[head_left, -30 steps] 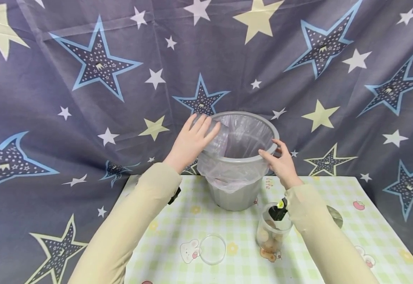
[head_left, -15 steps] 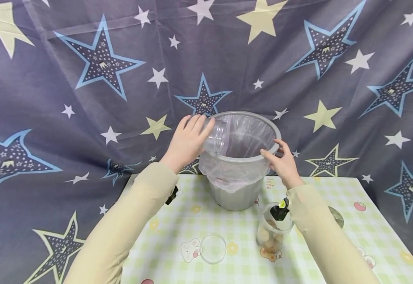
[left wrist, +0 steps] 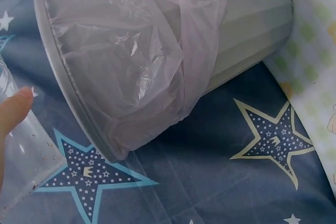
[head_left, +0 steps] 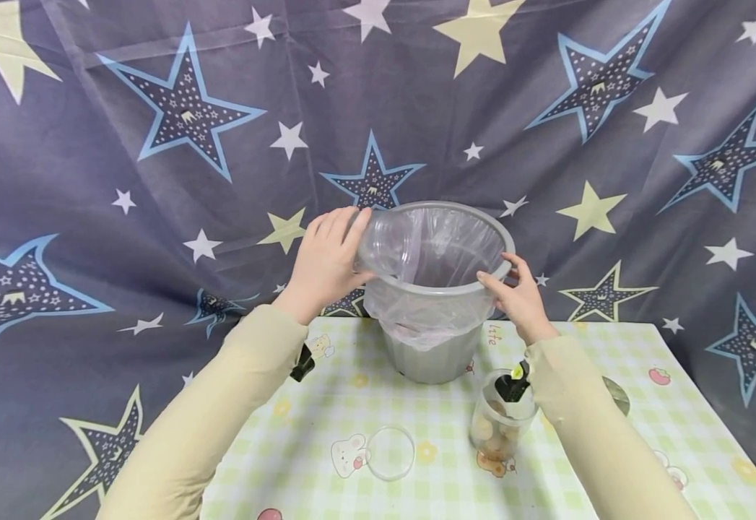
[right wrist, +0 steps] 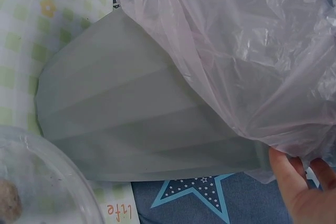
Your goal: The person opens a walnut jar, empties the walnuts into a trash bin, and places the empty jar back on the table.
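My left hand [head_left: 328, 253] grips a clear plastic jar [head_left: 387, 242] by its base end, lying on its side with its mouth over the left rim of a grey trash bin [head_left: 426, 361]. In the left wrist view, my thumb [left wrist: 16, 109] presses along the jar's wall; small specks cling inside the jar. A thin translucent bag [head_left: 426, 318] lines the bin and folds down over its outside. At the bin's right side, my right hand [head_left: 522, 300] pinches the rim, thumb on top and fingers on the outside. The right wrist view shows the fingers [right wrist: 289, 182] at the bag's edge.
A second clear jar [head_left: 501, 433] with brown, round pieces in it stands below my right wrist. Left of it lies a clear round lid [head_left: 410, 462]. A dark round item [head_left: 617, 396] shows partly behind the right sleeve. A star-patterned cloth [head_left: 222, 43] hangs behind the checked table [head_left: 313, 498].
My left hand has drawn left and the jar has come slightly left with it, with more of its clear side and base showing. The right hand keeps its hold on the bin's rim.
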{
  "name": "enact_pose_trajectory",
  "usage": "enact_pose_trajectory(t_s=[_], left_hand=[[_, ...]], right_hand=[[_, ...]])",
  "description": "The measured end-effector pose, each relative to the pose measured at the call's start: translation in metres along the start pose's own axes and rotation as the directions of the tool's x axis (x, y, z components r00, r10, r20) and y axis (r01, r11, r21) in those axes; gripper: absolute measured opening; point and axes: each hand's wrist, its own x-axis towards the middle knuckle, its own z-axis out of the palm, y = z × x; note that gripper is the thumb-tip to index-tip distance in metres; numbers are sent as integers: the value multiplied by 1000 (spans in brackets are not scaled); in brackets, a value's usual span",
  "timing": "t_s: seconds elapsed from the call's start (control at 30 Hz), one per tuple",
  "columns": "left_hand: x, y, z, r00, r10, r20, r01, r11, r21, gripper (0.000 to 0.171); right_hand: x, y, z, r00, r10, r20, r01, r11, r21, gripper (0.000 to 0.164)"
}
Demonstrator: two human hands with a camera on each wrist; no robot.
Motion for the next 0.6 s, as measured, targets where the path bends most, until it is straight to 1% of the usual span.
enact_pose_trajectory(t_s=[0.17, 0.33, 0.47, 0.6], left_hand=[[-6, -3, -1, 999, -26, -45, 23, 998, -65, 98], [-15, -2, -2, 996, -41, -80, 30, 991, -132, 101], [-28, -1, 1, 996, -32, -85, 18, 986, -163, 103], [-45, 1, 7, 997, -29, -76, 15, 983, -182, 104]], right_hand=[[0, 0, 0, 1000, 2, -6, -2, 1000, -8, 76], [0, 0, -1, 1000, 5, -6, -5, 1000, 8, 75], [-1, -1, 0, 1000, 6, -2, -6, 1000, 25, 76], [-1, -1, 1, 1000, 7, -4, -7, 1000, 28, 75]])
